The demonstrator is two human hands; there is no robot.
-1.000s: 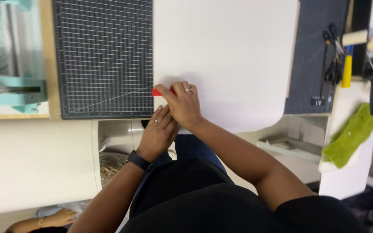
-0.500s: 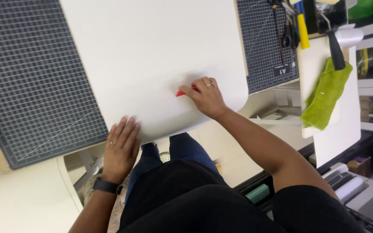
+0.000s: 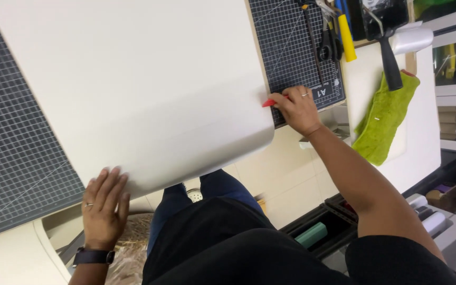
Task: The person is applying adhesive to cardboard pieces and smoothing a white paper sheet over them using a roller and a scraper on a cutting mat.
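White sheet material (image 3: 133,89), broad and smooth, lies across a dark gridded cutting mat (image 3: 11,158) on the desk (image 3: 6,258), its long axis running from lower left to upper right. At its lower-left edge the left hand (image 3: 104,203) rests flat, fingers spread, pinning the sheet and holding nothing. At the sheet's right corner, touching its edge, the right hand (image 3: 296,108) pinches a small red tool (image 3: 269,102), tip pointing left into the sheet; this hand is the nearer to the corner. Beyond it lie scissors (image 3: 325,50), a yellow-handled tool (image 3: 347,39) and a green cloth (image 3: 386,119). Storage bins show below.
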